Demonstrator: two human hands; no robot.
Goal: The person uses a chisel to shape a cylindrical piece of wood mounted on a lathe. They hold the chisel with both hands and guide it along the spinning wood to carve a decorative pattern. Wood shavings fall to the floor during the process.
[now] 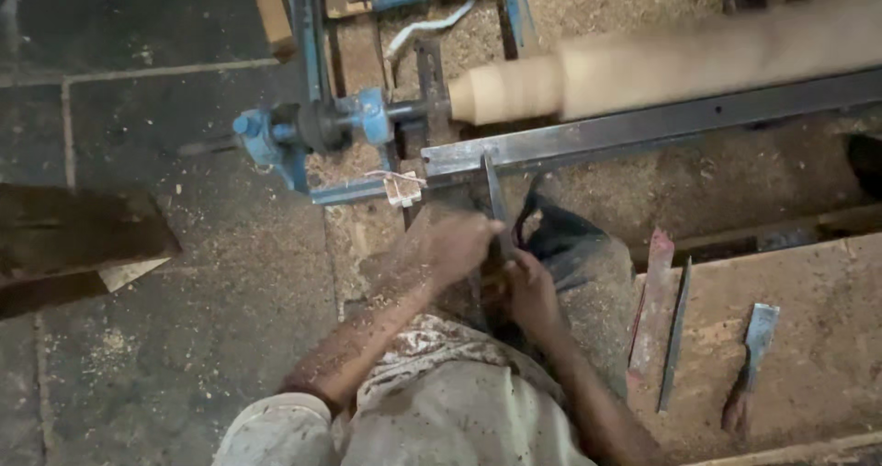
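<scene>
A long pale wooden piece (680, 57) spins, blurred, on a blue lathe (312, 121). A grey metal tool rest bar (643, 121) runs below it. Both hands grip a long flat metal chisel (494, 190) whose tip lies on the bar near the narrowed left end of the wood. My left hand (455, 245) wraps the blade from the left. My right hand (533, 291) holds the chisel lower down, its handle hidden by the fingers. Sawdust coats both forearms.
Three spare metal tools lie on a wooden board at right: a reddish flat blade (654, 301), a thin chisel (675, 333) and a short wide chisel (755, 356). A dark wooden block (78, 241) sits at left. Sawdust covers the stone floor.
</scene>
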